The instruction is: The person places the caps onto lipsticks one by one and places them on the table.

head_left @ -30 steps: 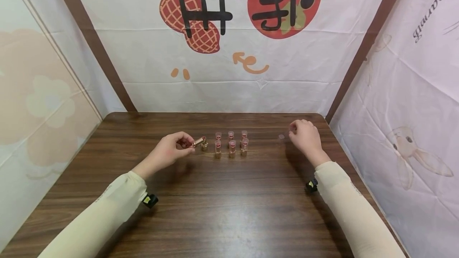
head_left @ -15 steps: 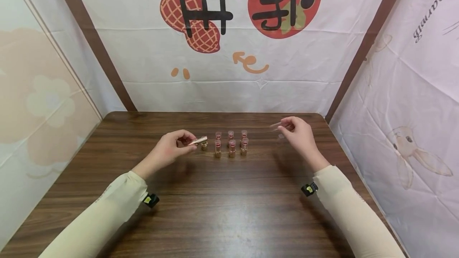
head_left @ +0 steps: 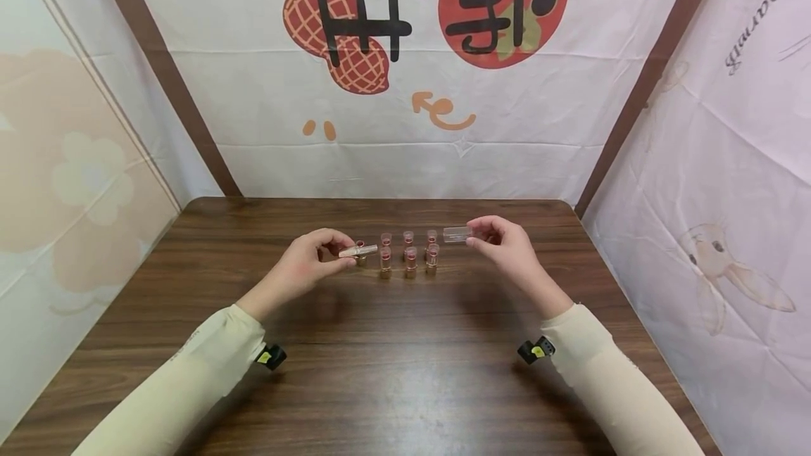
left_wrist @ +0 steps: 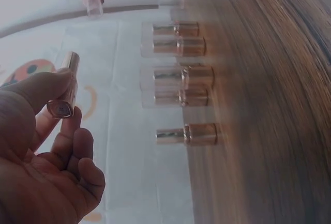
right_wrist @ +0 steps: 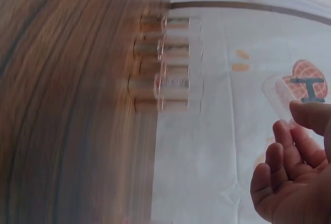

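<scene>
In the head view my left hand (head_left: 310, 257) pinches a gold lipstick (head_left: 359, 251) between thumb and fingers, tilted nearly flat above the table. The left wrist view shows its base end facing the camera. My right hand (head_left: 503, 241) pinches a clear lipstick cap (head_left: 457, 234), held sideways with one end toward the lipstick. Between the hands stand several upright gold lipsticks (head_left: 410, 262) under clear caps, in two rows. Partly hidden behind the held lipstick, an uncapped lipstick (left_wrist: 189, 134) stands at the left of the rows.
Another clear cap (left_wrist: 171, 3) stands on the wooden table (head_left: 405, 357) beyond the rows in the left wrist view; the right hand hides it in the head view. Printed cloth (head_left: 380, 167) hangs behind the table and at both sides.
My right hand has lifted the clear cap and brought it leftward toward the lipstick rows. My left hand has shifted slightly right, turning the lipstick so more of its length shows.
</scene>
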Available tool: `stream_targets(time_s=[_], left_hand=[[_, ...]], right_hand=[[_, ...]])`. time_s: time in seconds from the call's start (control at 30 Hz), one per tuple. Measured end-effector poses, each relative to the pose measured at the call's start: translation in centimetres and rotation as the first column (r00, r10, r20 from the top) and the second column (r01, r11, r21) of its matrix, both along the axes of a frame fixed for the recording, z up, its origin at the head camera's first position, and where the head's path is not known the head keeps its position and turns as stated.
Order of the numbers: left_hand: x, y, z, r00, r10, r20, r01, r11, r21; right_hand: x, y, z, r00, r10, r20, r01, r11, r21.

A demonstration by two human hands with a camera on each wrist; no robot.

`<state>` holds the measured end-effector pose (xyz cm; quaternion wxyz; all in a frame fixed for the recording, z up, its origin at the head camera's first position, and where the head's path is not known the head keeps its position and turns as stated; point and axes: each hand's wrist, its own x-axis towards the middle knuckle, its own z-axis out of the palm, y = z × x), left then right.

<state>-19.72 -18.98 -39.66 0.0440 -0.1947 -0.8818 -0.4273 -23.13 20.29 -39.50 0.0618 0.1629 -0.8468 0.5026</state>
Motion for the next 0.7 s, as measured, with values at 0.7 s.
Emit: stream_targets(time_s=[0.7], left_hand=[[1.2, 2.5, 1.5, 1.0, -0.022, -0.013, 0.022, 0.999, 0.033]], right_hand=[[2.2, -3.9, 0.9, 0.992, 0.122, 0.024, -0.121, 0.991, -0.064]])
